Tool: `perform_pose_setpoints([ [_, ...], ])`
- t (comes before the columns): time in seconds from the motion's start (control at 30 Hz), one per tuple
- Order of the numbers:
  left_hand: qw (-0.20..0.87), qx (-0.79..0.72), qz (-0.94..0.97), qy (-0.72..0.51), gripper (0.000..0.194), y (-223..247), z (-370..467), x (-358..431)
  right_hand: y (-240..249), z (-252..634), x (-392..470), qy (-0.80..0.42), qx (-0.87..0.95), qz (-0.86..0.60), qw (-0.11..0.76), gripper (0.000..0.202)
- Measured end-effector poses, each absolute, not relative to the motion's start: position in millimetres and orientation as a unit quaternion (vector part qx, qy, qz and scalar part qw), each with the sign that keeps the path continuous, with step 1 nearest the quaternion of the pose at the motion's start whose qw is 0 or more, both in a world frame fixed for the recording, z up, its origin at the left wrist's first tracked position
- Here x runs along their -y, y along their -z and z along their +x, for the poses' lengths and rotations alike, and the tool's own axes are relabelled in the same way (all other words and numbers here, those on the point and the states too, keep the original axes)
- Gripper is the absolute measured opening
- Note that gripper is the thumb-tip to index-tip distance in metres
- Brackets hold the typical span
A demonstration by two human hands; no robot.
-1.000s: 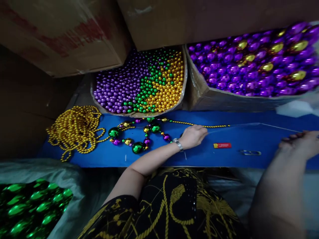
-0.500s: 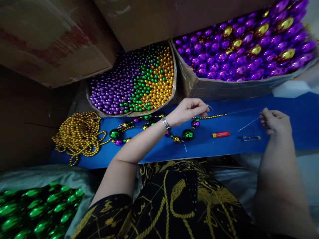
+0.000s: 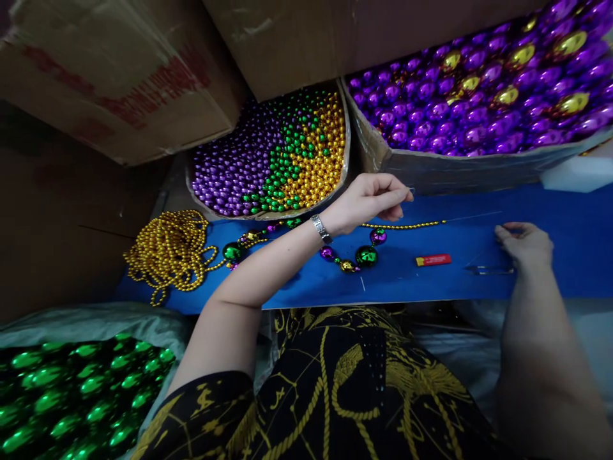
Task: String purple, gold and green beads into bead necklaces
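Observation:
My left hand (image 3: pixel 383 197), with a watch on its wrist, is raised above the blue table. Its thumb and fingers pinch a thin clear thread (image 3: pixel 412 190), of which a short end shows past the fingertips. Over the table's right part, my right hand (image 3: pixel 527 246) has loosely curled fingers, and I see nothing in them. Just below its fingertips lie small thread snips (image 3: pixel 491 270). A gold bead string (image 3: pixel 407 225) lies below my left hand, with thread running right from its end. Strung large beads (image 3: pixel 367 255) in green, purple and gold lie partly behind my left forearm.
A red lighter (image 3: pixel 433 260) lies between my hands. Gold bead strands (image 3: pixel 167 252) are heaped at the left. Behind stand a box of small beads (image 3: pixel 348 153) and a box of purple beads (image 3: pixel 402 158). A sack of green beads (image 3: pixel 163 332) is at lower left.
My right hand has come down toward the snips, and the white thread piece it held no longer shows in its fingers. My left hand keeps its pinch, slightly higher. The view has shifted a little.

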State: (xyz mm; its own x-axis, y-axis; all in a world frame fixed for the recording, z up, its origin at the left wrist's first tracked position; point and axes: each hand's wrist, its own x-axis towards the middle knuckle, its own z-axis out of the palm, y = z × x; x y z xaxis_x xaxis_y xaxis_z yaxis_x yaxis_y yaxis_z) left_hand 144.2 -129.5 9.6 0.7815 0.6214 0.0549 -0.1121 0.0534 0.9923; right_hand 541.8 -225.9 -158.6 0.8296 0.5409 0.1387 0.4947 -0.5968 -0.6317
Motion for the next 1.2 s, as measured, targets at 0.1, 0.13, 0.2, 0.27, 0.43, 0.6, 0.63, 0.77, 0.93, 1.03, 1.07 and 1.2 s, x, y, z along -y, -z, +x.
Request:
perform_pose_setpoints([
  [0.1,0.676,-0.214,0.652,-0.268,0.023,-12.0,142.4,128.4,150.5,534.3,225.3,-0.08,0.254,-0.932,0.245,0.021],
  [0.13,0.669,-0.22,0.656,-0.271,0.022,-12.3,142.0,128.4,146.1,529.9,225.6,-0.079,0.256,-0.941,0.206,0.025],
  [0.2,0.66,-0.233,0.658,-0.278,0.022,-12.1,141.5,129.0,136.1,519.5,226.8,-0.065,0.279,-0.95,0.125,0.037],
  [0.27,0.655,-0.246,0.656,-0.284,0.022,-11.1,141.4,129.8,127.2,509.2,228.4,-0.047,0.311,-0.946,0.073,0.045],
  [0.43,0.669,-0.273,0.631,-0.284,0.022,-8.1,141.9,129.7,119.8,492.5,225.3,-0.034,0.421,-0.904,0.067,0.037],
  [0.6,0.695,-0.277,0.599,-0.284,0.021,-10.0,141.7,130.9,125.4,477.1,216.5,-0.057,0.53,-0.843,0.074,0.034],
  [0.63,0.7,-0.277,0.593,-0.286,0.021,-10.7,141.6,131.2,125.6,472.9,214.6,-0.063,0.544,-0.833,0.08,0.034],
  [0.77,0.707,-0.29,0.569,-0.304,0.021,-13.0,141.4,131.4,112.7,449.0,206.6,-0.078,0.58,-0.801,0.129,0.033],
  [0.93,0.705,-0.297,0.57,-0.3,0.024,-14.7,143.0,133.7,62.4,395.1,201.4,-0.177,0.636,-0.656,0.367,0.043],
  [1.03,0.707,-0.279,0.58,-0.293,0.025,-18.2,144.0,136.7,29.9,358.3,202.3,-0.33,0.662,-0.502,0.448,0.052],
  [1.07,0.71,-0.274,0.58,-0.291,0.026,-19.9,143.9,137.7,21.0,348.0,203.0,-0.367,0.664,-0.47,0.45,0.052],
  [1.2,0.689,-0.28,0.598,-0.299,0.024,-25.7,141.2,141.0,1.4,333.4,203.0,-0.379,0.665,-0.464,0.446,0.036],
])
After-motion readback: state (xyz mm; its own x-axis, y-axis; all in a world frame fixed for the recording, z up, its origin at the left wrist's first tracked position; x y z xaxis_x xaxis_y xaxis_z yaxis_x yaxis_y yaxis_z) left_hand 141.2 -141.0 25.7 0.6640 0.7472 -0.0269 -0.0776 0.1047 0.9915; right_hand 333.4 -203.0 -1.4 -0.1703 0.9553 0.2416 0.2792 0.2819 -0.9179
